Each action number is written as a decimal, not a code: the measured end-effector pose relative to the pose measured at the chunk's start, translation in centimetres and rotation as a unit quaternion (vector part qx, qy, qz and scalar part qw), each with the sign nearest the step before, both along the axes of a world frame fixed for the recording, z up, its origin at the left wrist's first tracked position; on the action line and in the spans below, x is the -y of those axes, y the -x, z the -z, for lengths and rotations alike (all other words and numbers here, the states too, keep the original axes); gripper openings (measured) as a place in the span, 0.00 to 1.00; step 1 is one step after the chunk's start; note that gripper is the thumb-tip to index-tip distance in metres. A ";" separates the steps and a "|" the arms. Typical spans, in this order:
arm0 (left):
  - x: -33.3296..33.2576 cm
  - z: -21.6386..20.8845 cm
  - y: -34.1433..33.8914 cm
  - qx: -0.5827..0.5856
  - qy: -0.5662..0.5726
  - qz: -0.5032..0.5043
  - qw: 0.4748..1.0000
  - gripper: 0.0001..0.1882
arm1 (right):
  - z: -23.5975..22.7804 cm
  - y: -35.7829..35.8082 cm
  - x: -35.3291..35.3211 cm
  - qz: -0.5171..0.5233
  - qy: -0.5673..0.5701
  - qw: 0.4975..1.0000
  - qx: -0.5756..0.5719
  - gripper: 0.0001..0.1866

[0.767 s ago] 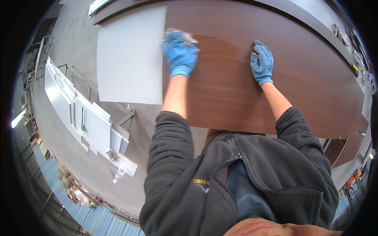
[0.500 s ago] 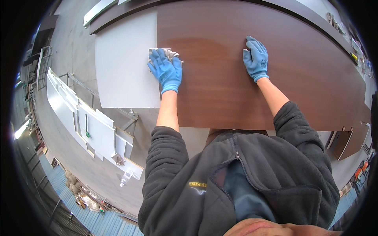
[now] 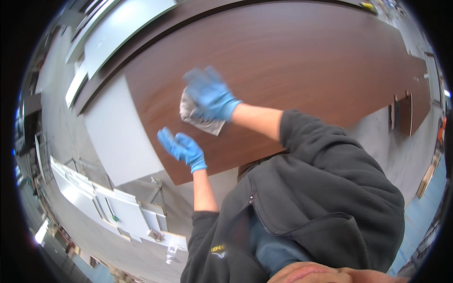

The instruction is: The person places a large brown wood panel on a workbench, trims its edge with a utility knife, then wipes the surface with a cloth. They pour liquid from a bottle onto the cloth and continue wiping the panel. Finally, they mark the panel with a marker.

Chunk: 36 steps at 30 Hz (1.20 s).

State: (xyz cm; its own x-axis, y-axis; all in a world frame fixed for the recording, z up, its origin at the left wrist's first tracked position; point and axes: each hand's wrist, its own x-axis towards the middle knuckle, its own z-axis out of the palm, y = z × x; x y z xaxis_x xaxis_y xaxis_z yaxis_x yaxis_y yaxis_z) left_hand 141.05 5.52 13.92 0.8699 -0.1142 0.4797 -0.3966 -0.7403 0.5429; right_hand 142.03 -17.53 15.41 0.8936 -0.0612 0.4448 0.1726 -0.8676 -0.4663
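A crumpled pale grey cloth [image 3: 207, 125] lies on a large dark brown panel [image 3: 292, 61]. My right hand [image 3: 212, 96], in a blue work glove, presses over the cloth; its fingers are blurred by motion, and the palm hides much of the cloth. Nearer to me, my left hand [image 3: 182, 149], gloved in blue too, hovers by the panel's front left corner. Its fingers are stretched out with nothing in them. A faint streaky sheen shows on the brown surface.
A white panel [image 3: 115, 137] adjoins the brown one on the left. Long dark and white boards [image 3: 127, 30] run along the far side. White boards [image 3: 120, 210] lie lower left with a rag [image 3: 154, 235], near a clear plastic bottle [image 3: 171, 253]. A brown piece [image 3: 404, 113] stands at right.
The cloth has passed from under my left hand to under my right, which swept leftward. My left hand has drawn back toward me, off the cloth. The whole view has turned.
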 end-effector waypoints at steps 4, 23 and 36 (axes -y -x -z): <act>-0.8 1.5 4.0 -0.088 -0.086 -0.084 0.989 0.31 | 1.7 0.2 -3.5 -0.114 0.166 0.967 -0.156 0.49; 1.8 5.1 6.9 -0.117 -0.317 -0.156 0.928 0.38 | 5.2 45.3 53.5 0.582 0.163 0.774 -0.189 0.32; 2.1 5.1 7.1 -0.026 -0.355 -0.107 0.929 0.34 | 8.8 46.9 61.4 0.686 0.225 0.627 -0.293 0.47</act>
